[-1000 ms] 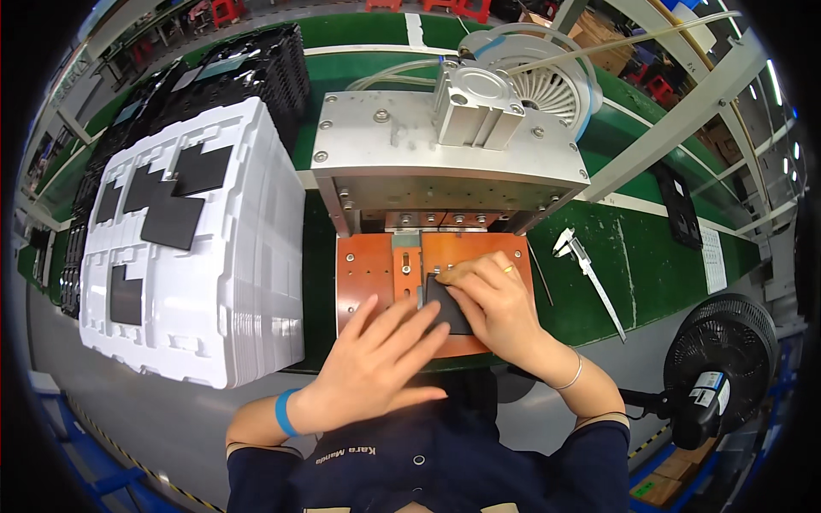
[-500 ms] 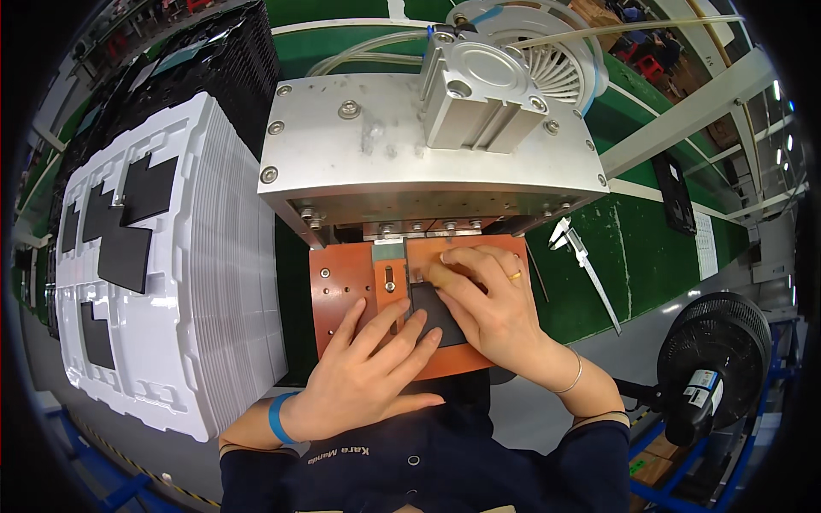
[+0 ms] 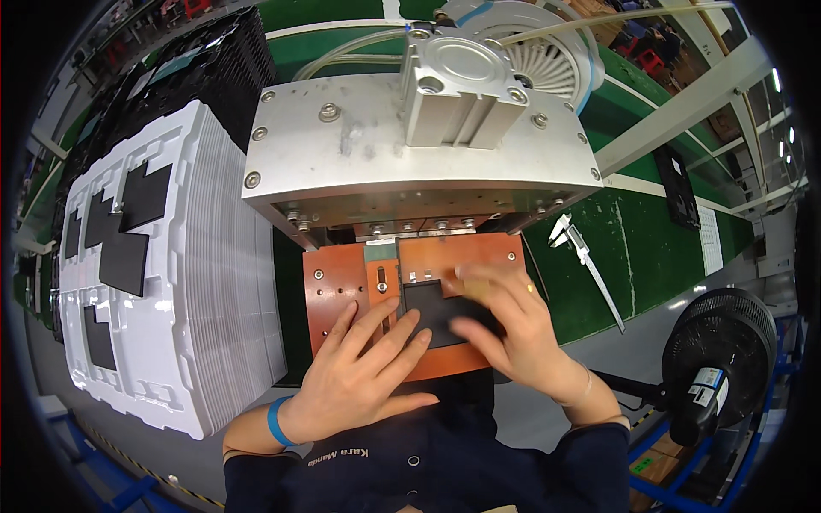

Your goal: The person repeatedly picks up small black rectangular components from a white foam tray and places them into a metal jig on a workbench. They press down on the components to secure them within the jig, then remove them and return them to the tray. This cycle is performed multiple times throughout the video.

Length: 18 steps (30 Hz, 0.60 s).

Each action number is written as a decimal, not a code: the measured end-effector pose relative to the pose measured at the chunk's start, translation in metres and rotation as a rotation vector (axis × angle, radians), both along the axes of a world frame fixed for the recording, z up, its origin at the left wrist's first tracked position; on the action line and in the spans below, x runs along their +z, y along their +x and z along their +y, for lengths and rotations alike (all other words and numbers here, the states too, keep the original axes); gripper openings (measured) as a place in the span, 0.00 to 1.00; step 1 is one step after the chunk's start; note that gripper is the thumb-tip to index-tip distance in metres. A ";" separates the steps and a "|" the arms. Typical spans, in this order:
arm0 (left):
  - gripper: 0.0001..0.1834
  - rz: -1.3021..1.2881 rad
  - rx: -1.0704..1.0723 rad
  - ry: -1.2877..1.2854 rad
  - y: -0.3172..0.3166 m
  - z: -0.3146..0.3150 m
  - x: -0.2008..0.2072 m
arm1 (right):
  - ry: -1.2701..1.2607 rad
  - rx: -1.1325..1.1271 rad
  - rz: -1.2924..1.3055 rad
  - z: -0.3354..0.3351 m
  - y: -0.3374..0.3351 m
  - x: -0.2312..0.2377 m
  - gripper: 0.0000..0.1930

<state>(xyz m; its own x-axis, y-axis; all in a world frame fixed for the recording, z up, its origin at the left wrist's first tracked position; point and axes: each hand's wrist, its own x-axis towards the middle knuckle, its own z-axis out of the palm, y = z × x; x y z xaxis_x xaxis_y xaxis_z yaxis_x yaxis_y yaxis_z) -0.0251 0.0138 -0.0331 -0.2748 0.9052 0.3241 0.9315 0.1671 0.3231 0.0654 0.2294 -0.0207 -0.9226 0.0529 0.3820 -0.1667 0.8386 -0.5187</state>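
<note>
A flat black notched sheet [image 3: 425,301] lies in the orange fixture plate [image 3: 335,275] below the metal press. Spread out on the fixture, my left hand [image 3: 355,376] has its fingertips at the sheet's left edge and on the orange strip beside it. It grips nothing. My right hand [image 3: 526,333] hovers over the sheet's right side, thumb and fingers apart, partly smeared by motion. Nothing shows between them, and part of the sheet is hidden beneath. Two small metal pieces [image 3: 420,275] sit just past the sheet's far edge.
The silver press [image 3: 342,154] with its cylinder [image 3: 466,94] overhangs the fixture's far side. A stack of white trays [image 3: 231,256] holding black sheets stands at left, black trays [image 3: 205,77] behind. A digital caliper [image 3: 590,269] lies at right. A black fan [image 3: 718,359] stands lower right.
My right hand has drawn back to the right and its fingers have parted, uncovering more of the black sheet and the small metal pieces. My left hand has barely moved.
</note>
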 end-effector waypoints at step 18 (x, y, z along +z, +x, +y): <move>0.40 -0.171 0.072 -0.129 -0.020 0.015 0.014 | 0.050 0.084 -0.004 0.018 -0.023 -0.001 0.16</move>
